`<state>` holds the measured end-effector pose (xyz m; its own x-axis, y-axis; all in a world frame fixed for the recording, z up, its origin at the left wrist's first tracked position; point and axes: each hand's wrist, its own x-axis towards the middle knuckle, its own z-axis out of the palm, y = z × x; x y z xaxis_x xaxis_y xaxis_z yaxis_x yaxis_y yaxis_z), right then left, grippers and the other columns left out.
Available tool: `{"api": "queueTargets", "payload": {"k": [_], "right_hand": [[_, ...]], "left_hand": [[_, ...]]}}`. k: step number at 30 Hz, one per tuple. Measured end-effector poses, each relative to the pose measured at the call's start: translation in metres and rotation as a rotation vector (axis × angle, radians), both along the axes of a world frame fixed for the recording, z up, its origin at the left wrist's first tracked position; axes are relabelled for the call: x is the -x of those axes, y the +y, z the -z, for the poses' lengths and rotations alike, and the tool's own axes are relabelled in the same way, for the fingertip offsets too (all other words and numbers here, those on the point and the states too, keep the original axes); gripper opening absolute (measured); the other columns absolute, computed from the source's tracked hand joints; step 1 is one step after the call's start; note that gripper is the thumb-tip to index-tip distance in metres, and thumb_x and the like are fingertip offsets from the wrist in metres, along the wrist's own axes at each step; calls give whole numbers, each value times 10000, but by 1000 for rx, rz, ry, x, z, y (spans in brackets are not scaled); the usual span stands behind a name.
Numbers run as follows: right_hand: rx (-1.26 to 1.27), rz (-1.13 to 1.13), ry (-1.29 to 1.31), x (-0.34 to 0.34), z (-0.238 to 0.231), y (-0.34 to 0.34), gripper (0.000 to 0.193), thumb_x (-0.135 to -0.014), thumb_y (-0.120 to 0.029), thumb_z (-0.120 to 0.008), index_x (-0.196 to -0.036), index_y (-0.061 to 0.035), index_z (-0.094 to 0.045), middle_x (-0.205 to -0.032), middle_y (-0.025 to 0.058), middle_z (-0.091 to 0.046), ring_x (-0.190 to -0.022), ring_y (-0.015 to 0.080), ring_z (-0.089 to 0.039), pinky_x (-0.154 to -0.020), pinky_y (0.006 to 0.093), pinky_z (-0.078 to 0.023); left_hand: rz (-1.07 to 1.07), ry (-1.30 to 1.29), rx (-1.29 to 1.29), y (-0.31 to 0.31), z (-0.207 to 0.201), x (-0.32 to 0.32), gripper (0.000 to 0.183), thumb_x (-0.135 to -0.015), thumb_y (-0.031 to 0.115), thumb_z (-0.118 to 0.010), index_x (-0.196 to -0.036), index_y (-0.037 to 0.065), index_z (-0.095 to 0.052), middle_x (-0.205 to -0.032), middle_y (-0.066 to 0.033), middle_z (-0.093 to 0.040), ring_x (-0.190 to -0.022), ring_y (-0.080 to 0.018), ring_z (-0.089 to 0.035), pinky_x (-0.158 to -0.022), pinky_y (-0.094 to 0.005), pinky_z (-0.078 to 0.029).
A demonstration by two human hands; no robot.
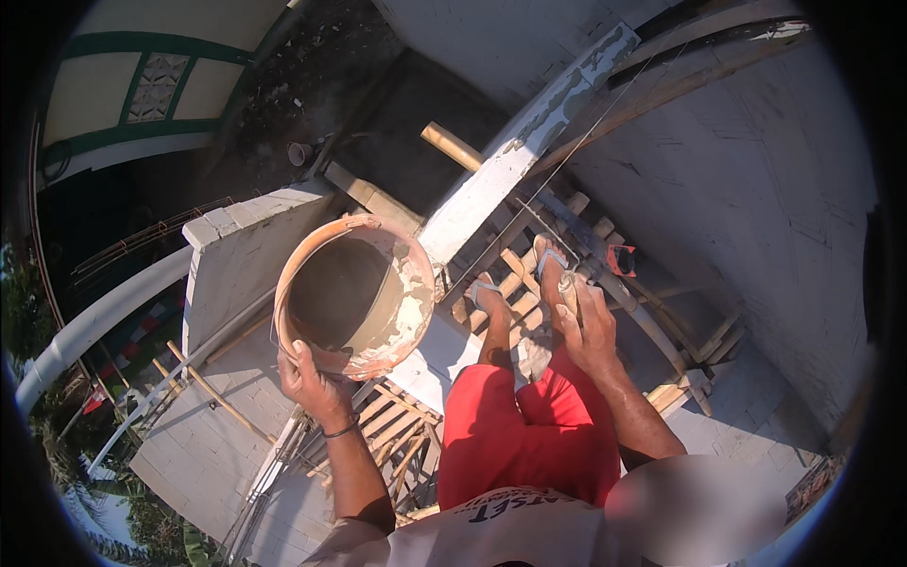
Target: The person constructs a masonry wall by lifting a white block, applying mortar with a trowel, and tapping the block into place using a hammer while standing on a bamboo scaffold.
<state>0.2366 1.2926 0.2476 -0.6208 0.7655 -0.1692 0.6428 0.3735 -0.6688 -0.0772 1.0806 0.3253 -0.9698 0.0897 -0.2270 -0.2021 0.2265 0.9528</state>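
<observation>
An orange bucket with wet grey mortar inside is left of centre, tilted toward me. Dried mortar crusts its inner wall. My left hand grips its rim at the lower left, thumb on the near edge. In my right hand, fingers are wrapped round the handle of a trowel; its thin metal part shows nearly edge-on, pointing up and left. Beyond the bucket runs a white block wall, with grey mortar spread along the far part of its top.
My sandalled feet stand on a scaffold of bamboo poles. A taut string runs beside the wall top. One bamboo pole juts out past the wall. A low block wall stands at left, and a tall grey wall at right.
</observation>
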Motion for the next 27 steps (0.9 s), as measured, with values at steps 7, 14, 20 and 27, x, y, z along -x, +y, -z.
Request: {"api": "queueTargets", "payload": {"k": [7, 14, 20, 27], "right_hand": [[-181, -738, -180, 110, -80, 61, 534, -812, -123, -685, -1327, -48, -562, -911, 132, -605, -859, 303, -684, -695, 391, -552], [-173, -831, -272, 168, -93, 49, 336, -749, -104, -655, -1057, 30, -637, -860, 162, -647, -783, 297, -714, -691, 359, -578], [485, -742, 3, 164, -99, 52, 323, -910, -195, -593, -1092, 70, -623, -986, 257, -678, -832, 415, -696, -771, 465, -547], [1242, -354, 152, 145, -112, 23, 444, -998, -289, -549, -1342, -9, -557, -949, 122, -680, -827, 216, -652, -751, 338, -513]], "left_hand": [[301, 175, 63, 67, -18, -6, 424, -953, 21, -566, -1364, -83, -537, -1337, -158, -600, -1199, -175, -559, -1042, -311, -406], [583, 483, 20, 87, -43, -10, 465, -939, 29, -533, -1373, -129, -491, -1408, -245, -534, -1339, -319, -495, -1161, -430, -324], [546, 424, -167, 91, -77, -6, 467, -946, 100, -520, -1349, -135, -504, -1437, -304, -476, -1363, -387, -456, -1174, -516, -303], [421, 250, -286, 89, -79, -21, 467, -970, 131, -535, -1356, -130, -492, -1399, -278, -521, -1339, -358, -482, -1154, -478, -324]]}}
